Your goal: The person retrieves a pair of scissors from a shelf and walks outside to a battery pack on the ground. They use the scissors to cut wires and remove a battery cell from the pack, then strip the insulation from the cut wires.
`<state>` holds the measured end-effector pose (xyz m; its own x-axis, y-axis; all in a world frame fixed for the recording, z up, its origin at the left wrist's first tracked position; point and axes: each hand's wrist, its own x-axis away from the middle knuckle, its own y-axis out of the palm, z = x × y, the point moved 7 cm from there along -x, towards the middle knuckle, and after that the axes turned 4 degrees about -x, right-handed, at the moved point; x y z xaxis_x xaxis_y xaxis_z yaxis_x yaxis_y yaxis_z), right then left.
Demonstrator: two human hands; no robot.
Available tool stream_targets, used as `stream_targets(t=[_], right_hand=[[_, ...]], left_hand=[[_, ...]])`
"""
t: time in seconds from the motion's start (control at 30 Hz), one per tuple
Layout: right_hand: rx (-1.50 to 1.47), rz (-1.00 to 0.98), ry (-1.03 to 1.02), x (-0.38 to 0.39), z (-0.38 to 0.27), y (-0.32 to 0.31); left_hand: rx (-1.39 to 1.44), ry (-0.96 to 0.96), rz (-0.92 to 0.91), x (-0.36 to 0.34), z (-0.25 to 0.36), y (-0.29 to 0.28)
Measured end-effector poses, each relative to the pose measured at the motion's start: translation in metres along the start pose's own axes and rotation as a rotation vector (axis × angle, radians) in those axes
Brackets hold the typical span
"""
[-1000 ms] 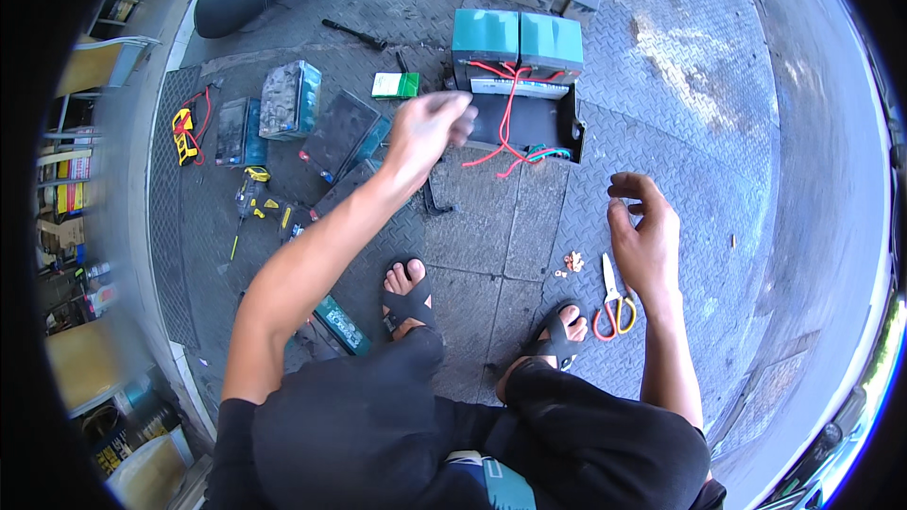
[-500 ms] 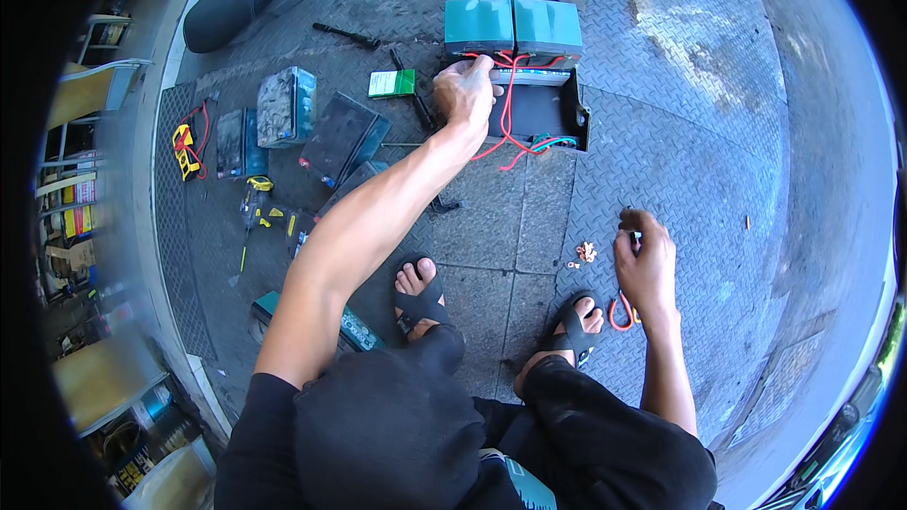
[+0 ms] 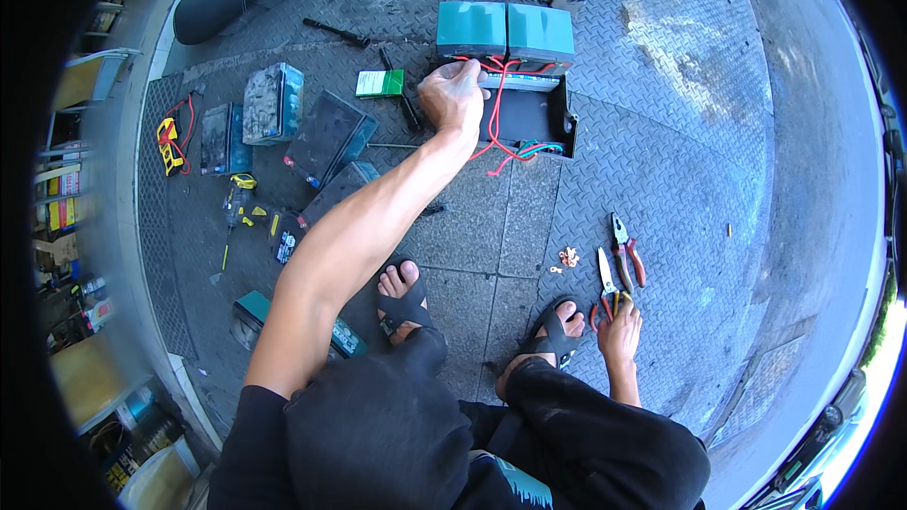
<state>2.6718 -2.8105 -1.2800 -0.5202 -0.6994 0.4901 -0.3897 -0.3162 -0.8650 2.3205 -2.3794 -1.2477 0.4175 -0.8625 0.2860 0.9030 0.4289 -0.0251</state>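
In the upper middle of the frame, the left hand point(image 3: 452, 96) has its fingers bent at the red wires point(image 3: 496, 118), beside the black box point(image 3: 524, 111) and below two teal batteries point(image 3: 471, 24); whether it pinches a wire, I cannot tell. At lower right, the right hand point(image 3: 620, 332) has its fingers on the handles of the scissors point(image 3: 606, 272); how tightly they close is unclear. Pliers point(image 3: 619, 229) and copper-coloured bits point(image 3: 568, 257) lie near the scissors on the floor point(image 3: 680, 198).
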Motion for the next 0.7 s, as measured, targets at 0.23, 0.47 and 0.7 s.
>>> stream_targets(t=[0.23, 0.47, 0.7], right_hand=[[-0.053, 0.223, -0.26, -0.007, -0.008, -0.017], [-0.158, 0.246, -0.355, -0.031, 0.0, -0.03], [-0.064, 0.237, -0.433, -0.041, -0.011, -0.048]], left_hand=[[-0.149, 0.113, 0.067, -0.011, -0.008, -0.002], [-0.292, 0.167, 0.104, -0.013, -0.009, -0.008], [-0.261, 0.154, -0.021, -0.011, -0.012, -0.004]])
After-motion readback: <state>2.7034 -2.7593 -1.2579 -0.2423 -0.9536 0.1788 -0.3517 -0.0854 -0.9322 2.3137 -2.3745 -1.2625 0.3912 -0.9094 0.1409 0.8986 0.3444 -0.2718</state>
